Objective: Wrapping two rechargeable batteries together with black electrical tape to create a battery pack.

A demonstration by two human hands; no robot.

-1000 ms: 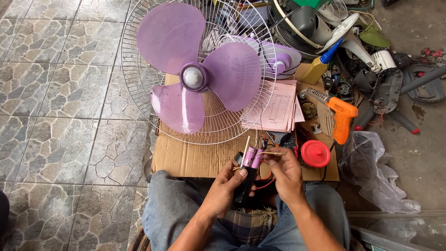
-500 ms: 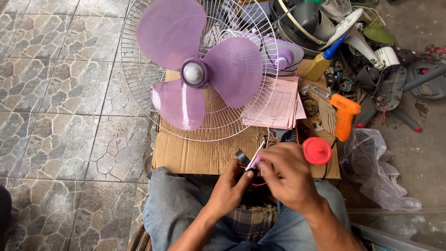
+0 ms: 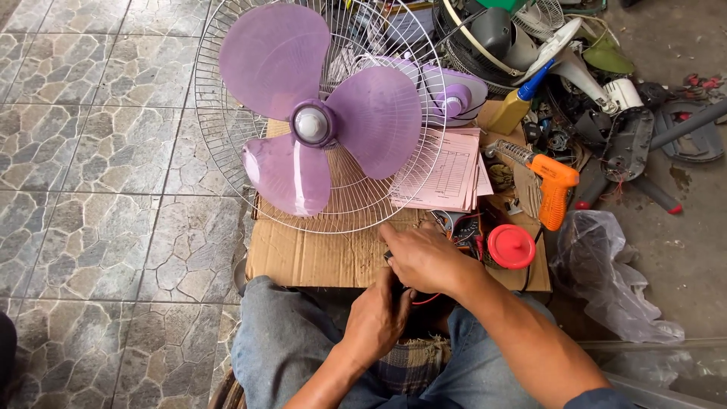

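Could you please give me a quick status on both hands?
Left hand gripping dark part over lap. Right hand covering it, red wire beneath. Purple fan ahead.

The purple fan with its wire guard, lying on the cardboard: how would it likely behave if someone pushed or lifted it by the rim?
The fan probably feels light for its size: thin plastic blades, open wire guard. The guard overhangs the cardboard, so a push might tip or slide it off. The thin wires may flex when gripped.

Faded blue-grey jeans at the bottom of the frame; bare forearms, a dark blue sleeve edge lower right.
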